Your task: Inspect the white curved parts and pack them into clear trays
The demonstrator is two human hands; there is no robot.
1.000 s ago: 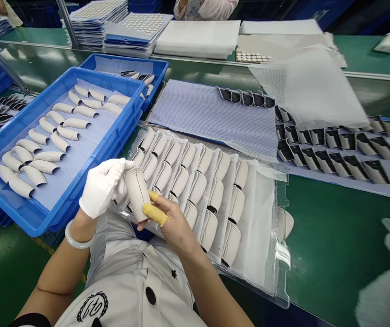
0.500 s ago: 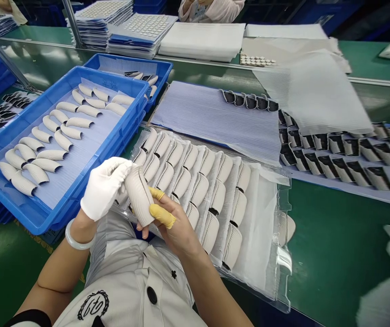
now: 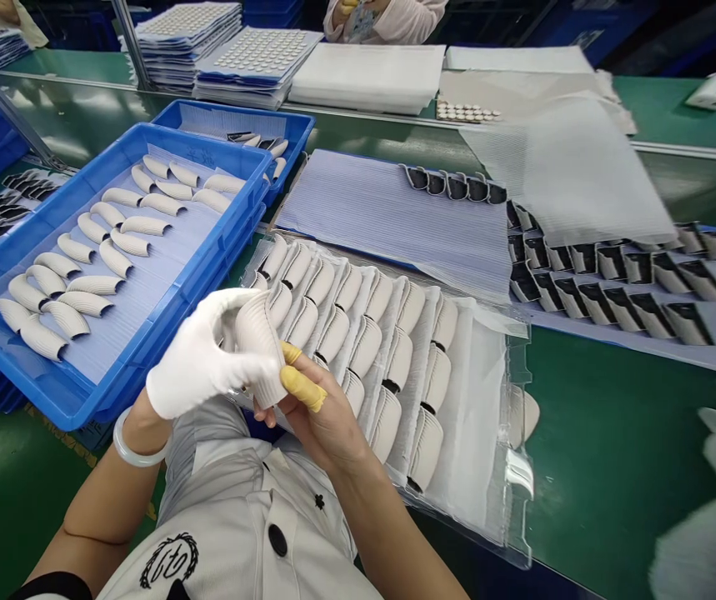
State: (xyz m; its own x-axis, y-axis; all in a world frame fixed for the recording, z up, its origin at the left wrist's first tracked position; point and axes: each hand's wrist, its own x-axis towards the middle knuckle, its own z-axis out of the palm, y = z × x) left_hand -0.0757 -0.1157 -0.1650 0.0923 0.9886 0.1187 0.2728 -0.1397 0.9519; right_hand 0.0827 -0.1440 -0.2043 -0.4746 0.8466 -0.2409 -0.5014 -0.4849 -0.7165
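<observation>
Observed from beside the bench: a green, smooth-topped workbench [image 3: 595,417] runs across the station. On the person's left stands a deep blue, rectangular plastic tray [image 3: 145,337], lined with a pale sheet and bearing loose, curved beige pieces. Nearer the middle: a clear plastic tray [image 3: 517,517] with slanting rows of similar pieces between white liners. Behind it, a pale blue, finely ribbed sheet [image 3: 388,208] bears a short row of dark-lined pieces along its far right edge.

Left hand [image 3: 192,367], in a white fabric glove: curled around the left side of one curved, ribbed, beige piece [image 3: 257,337], one gloved digit across its lower front. Right hand [image 3: 326,417], ungloved: pinching the same piece at its lower right edge. Piece is tilted, raised over the clear tray's near left corner. Smallest noted: yellow finger covers [image 3: 303,388] on the right thumb and one finger.
</observation>
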